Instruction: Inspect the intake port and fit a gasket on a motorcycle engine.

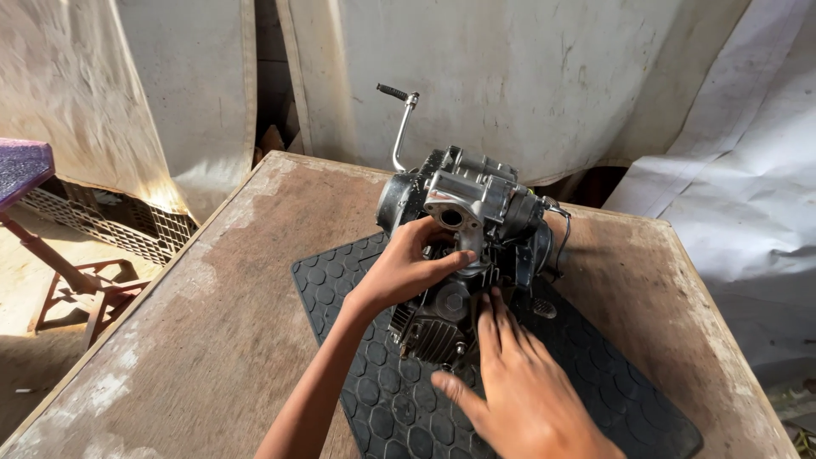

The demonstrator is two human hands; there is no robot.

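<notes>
The right hand (523, 395) is cut off at the wrist by the bottom edge at about 5 o'clock, and covers the engine's (463, 246) near lower corner. The left hand's (408, 268) fingers (425, 231) hide the port below the intake. The black mat (357, 280) runs off the bottom edge. The worktop's (212, 323) near side is cropped.

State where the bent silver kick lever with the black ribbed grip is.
In the head view, the bent silver kick lever rises from the small engine's far left side, above the left hand.
</notes>
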